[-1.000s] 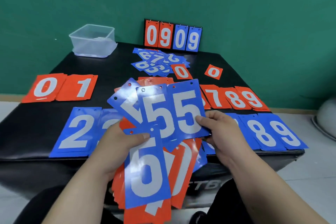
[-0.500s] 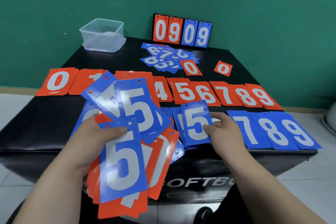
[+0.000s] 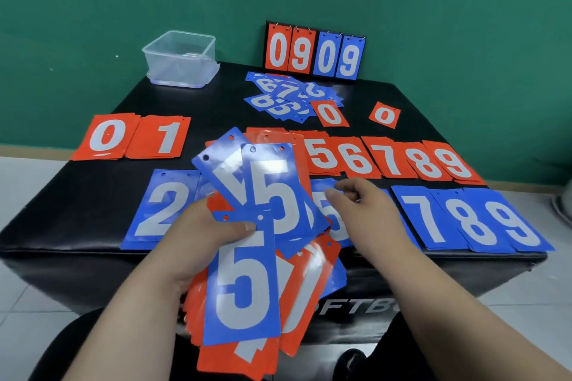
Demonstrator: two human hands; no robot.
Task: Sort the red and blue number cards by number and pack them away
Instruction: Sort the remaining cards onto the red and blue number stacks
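1. The flip scoreboard [image 3: 315, 52] reads 0 9 0 9.
2. Red card piles [image 3: 393, 159] show 0, 1, 5, 6, 7, 8, 9.
3. Blue card piles [image 3: 470, 219] show 2, 7, 8, 9.
4. The held blue cards [image 3: 244, 281] show 5.
5. The counter [image 3: 356, 308] front reads "FTB", partly hidden.

Number cards [image 3: 247, 257] — fanned, rows behind.

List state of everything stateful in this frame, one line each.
Clear plastic container: lid off, upright, looks empty.
Black flip scoreboard: standing, showing 0909.
Left hand: gripping a fanned stack of red and blue number cards.
Right hand: open, above the blue 5 pile.
Loose blue card heap: unsorted.
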